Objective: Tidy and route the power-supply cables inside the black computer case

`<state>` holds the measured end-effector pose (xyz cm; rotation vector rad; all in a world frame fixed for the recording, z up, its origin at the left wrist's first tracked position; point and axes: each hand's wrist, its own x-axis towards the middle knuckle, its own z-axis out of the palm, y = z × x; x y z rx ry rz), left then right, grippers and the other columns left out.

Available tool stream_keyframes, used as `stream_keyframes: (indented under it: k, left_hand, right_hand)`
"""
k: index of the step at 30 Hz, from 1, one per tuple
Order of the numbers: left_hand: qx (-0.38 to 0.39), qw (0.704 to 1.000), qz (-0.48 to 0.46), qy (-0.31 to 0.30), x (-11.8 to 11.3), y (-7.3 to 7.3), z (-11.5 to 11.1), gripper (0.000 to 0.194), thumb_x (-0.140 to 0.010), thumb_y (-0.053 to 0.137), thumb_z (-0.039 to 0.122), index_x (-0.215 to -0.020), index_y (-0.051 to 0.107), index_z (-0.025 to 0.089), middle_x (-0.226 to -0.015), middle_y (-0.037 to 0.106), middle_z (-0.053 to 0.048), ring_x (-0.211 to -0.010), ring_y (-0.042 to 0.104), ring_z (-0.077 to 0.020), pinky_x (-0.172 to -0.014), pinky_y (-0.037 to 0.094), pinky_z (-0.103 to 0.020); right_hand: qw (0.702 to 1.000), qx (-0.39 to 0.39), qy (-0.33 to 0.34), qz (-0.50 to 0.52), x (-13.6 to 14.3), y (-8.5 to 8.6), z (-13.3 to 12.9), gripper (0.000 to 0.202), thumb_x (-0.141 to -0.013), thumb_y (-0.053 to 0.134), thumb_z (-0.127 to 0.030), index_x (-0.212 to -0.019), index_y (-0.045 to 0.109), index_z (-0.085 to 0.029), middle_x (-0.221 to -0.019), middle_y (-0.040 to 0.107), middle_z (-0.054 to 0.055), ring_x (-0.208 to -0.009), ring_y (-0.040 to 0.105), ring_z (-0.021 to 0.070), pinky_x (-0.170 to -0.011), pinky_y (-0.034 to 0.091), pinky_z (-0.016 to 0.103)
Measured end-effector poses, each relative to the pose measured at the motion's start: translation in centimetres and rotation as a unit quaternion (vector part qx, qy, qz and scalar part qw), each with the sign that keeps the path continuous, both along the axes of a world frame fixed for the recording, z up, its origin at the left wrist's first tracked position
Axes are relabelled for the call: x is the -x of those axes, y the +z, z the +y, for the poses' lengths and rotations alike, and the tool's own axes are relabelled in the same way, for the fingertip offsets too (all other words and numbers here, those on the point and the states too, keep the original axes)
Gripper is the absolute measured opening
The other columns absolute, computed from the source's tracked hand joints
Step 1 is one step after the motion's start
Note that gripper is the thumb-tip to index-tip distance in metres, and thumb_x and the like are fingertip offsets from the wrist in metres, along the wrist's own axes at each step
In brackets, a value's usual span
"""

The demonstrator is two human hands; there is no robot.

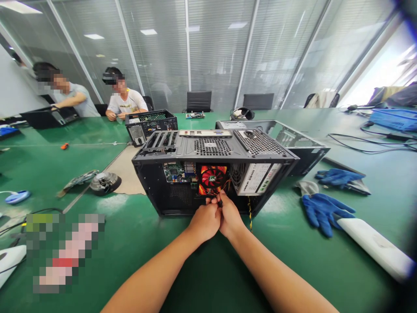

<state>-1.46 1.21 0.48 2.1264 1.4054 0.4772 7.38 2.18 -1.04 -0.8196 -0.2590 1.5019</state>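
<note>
A black computer case (148,187) lies in front of me with its side open. Inside it, a red cooling fan (210,176) sits beside a green circuit board (172,172), and a power supply (256,179) with a white label fills the right end. Both my hands reach to the opening just below the fan and touch each other. The fingers of my left hand (205,221) are curled and closed. My right hand (230,215) is pinched, thumb up, near thin wires by the fan. What the fingertips hold is too small to make out. A yellow-and-black cable (250,213) hangs from the case.
Behind stand another open case (151,121) and a grey case shell (312,152). Blue gloves (321,211) and a white bar-shaped object (374,245) lie right. Left are a round metal-and-black part (106,182) and cardboard (125,171). Two people (125,102) sit across the green table (130,243).
</note>
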Motion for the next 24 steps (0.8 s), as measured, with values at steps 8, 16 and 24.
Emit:
stream_keyframes:
  k: [8,16,24]
  left_hand:
    - [0.187,0.959,-0.21,0.027,-0.2,0.2,0.3,0.018,-0.083,0.041,0.023,-0.073,0.054,0.016,-0.057,0.052,0.0,-0.05,0.048,-0.01,-0.05,0.036,-0.022]
    - [0.551,0.69,-0.469,0.015,0.7,1.0,0.9,0.022,-0.08,0.049,0.035,-0.07,0.042,0.018,-0.044,0.028,0.011,-0.032,0.015,-0.0016,-0.033,0.008,-0.014]
    - [0.58,0.646,-0.496,-0.019,1.2,0.6,1.3,0.018,-0.081,0.045,0.032,-0.074,0.047,0.016,-0.045,0.032,0.009,-0.031,0.017,-0.0015,-0.032,0.008,-0.014]
  right_hand:
    - [1.0,0.017,-0.006,-0.008,0.1,0.2,0.0,0.028,-0.071,0.065,-0.038,-0.056,0.049,-0.02,-0.051,0.055,-0.002,-0.062,0.062,0.017,-0.063,0.05,0.03]
    - [0.999,0.041,-0.007,-0.035,0.1,0.6,0.0,0.029,-0.072,0.063,-0.04,-0.058,0.048,-0.021,-0.047,0.055,-0.001,-0.06,0.063,0.0175,-0.054,0.049,0.026]
    - [0.999,0.023,-0.004,-0.04,-0.1,0.1,-0.1,0.032,-0.072,0.064,-0.044,-0.058,0.047,-0.021,-0.038,0.04,-0.006,-0.051,0.058,0.0147,-0.051,0.046,0.024]
